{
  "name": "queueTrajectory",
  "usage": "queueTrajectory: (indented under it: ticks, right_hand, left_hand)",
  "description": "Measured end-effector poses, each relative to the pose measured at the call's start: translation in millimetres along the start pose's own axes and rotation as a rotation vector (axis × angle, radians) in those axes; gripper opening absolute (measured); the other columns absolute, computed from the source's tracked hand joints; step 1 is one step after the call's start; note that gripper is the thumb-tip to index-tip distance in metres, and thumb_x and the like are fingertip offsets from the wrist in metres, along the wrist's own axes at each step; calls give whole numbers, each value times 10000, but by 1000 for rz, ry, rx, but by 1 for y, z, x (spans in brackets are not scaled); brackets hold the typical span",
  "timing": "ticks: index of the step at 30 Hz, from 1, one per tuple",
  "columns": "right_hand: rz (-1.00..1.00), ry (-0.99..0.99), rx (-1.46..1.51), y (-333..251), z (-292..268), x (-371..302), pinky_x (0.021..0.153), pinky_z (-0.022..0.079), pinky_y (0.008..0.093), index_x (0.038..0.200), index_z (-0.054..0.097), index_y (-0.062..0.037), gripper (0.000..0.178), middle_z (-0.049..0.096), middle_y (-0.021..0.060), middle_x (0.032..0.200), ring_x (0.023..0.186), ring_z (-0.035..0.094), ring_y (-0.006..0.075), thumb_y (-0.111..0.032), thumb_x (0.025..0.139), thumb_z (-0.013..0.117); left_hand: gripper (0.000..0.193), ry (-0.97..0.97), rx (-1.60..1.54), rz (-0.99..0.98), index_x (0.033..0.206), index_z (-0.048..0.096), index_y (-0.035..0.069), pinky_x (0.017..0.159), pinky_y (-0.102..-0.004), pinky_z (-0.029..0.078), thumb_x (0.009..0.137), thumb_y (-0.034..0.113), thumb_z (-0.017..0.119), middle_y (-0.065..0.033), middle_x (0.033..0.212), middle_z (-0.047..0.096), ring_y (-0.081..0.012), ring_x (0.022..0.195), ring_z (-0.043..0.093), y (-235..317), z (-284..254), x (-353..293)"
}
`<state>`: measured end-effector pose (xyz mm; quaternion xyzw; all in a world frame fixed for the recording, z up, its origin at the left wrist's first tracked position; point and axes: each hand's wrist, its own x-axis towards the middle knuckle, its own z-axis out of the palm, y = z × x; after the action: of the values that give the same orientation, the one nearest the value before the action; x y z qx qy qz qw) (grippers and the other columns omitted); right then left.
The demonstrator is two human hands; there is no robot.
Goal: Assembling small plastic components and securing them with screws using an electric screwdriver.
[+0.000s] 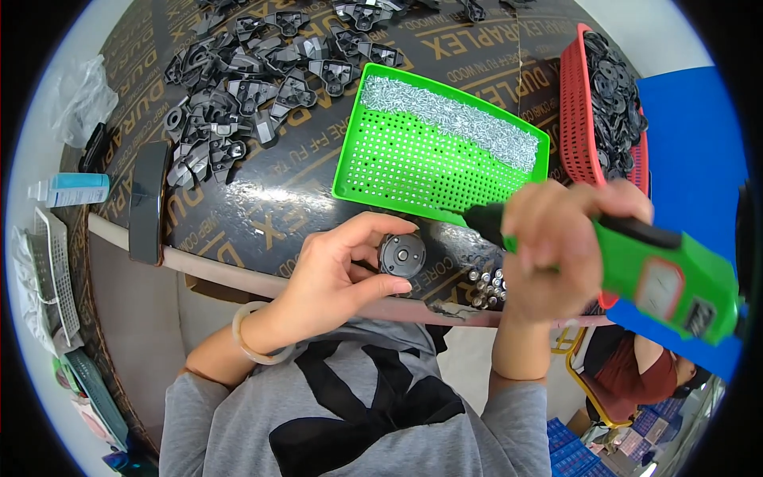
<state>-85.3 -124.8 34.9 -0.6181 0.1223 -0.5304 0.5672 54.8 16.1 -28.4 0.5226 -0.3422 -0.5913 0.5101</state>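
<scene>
My left hand (327, 272) holds a round dark disc-shaped part (403, 255) with a metal centre, pinched between thumb and fingers near the table's front edge. My right hand (552, 250), smeared by motion, is wrapped round a green and black electric screwdriver (668, 278). The tool's dark nose points left, apart from the disc, over the near edge of a green perforated tray (343, 179). Small silver screws (453, 118) are heaped along that tray's far side. Several short shiny metal cylinders (486, 288) stand on the table between the disc and my right forearm.
Black moulded plastic parts (254, 95) cover the far left of the table. A red basket (579, 111) of black discs stands far right. A dark flat slab (148, 203) and a blue-labelled bottle (79, 189) lie at left. Another person (636, 366) sits at lower right.
</scene>
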Motion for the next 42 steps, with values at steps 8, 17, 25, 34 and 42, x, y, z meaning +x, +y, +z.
queueTrajectory:
  ticks: [8,17,25,34,42]
  right_hand:
    - [75,-283,172,-46,15,-17,525,488,316,1130,375,-110,353,537,6,616,480,520,123,-123,914,654]
    - [49,-362,179,-37,15,-19,522,491,322,1111,361,-80,350,545,31,622,487,531,130,-73,900,641]
    - [46,-299,186,-34,17,-23,491,483,328,1061,370,-76,329,540,31,610,464,516,132,-58,888,649]
    - [91,-374,248,-29,14,-21,490,469,332,1031,426,-64,376,545,50,597,473,529,179,24,785,697]
    - [-28,-217,284,-50,-8,-10,559,453,266,1121,396,-104,375,528,-20,640,533,495,95,-225,912,683]
  left_hand:
    - [546,5,72,81,1264,564,18,616,-190,406,759,-123,714,22,811,550,-31,709,492,3,6,1]
    - [551,24,147,71,1270,576,23,566,-190,362,751,-102,711,37,713,483,-28,662,434,9,8,-2]
    - [570,35,169,78,1290,575,24,551,-190,362,748,-103,702,30,699,495,-28,640,437,8,11,-1]
    - [521,80,267,108,1244,596,16,527,-228,405,748,-44,744,-31,652,556,-57,572,497,12,11,-6]
    - [501,-365,561,1,1180,644,68,547,-292,451,704,54,802,-87,800,641,-165,599,574,47,-62,-52]
